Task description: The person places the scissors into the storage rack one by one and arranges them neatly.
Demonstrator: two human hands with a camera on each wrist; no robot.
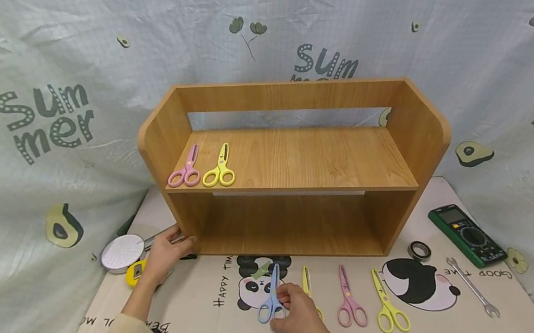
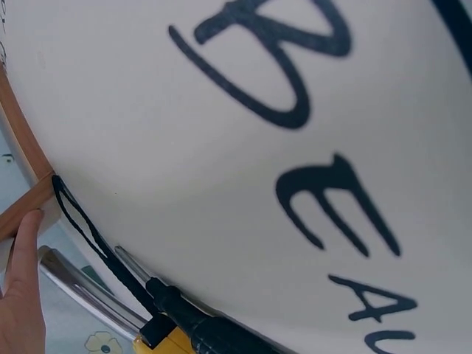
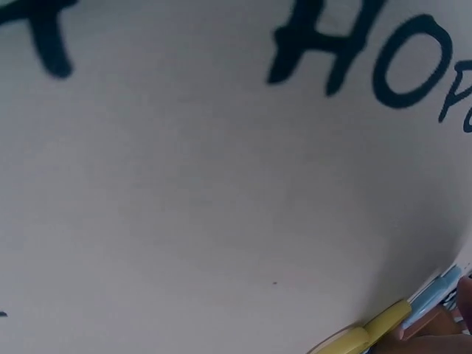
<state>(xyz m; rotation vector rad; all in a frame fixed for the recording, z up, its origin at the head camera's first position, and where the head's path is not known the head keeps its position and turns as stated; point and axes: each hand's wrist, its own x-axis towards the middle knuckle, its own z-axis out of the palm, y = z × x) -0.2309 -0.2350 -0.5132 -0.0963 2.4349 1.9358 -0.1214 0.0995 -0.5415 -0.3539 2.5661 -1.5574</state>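
Note:
A two-tier wooden shelf [image 1: 290,152] stands on the table. My left hand [image 1: 166,253] touches its lower left front corner; in the left wrist view a straight finger [image 2: 27,247] lies against the wood. My right hand [image 1: 302,317] pinches blue scissors [image 1: 271,296] by the handles, their blades pointing towards the shelf. Yellow scissors [image 1: 307,280] lie partly hidden behind that hand. To its right are pink scissors [image 1: 349,302] and another pair of yellow scissors [image 1: 387,304]. On the upper tier, pink scissors [image 1: 189,166] and yellow scissors [image 1: 221,166] lie side by side at the left end.
A green multimeter [image 1: 467,235], a ring bearing [image 1: 419,251] and a wrench [image 1: 474,288] lie right of the shelf. Left of it are a round white-faced object [image 1: 123,252], a yellow tape measure [image 1: 135,272] and a black-handled screwdriver [image 2: 214,328]. A printed cloth [image 1: 115,5] hangs behind.

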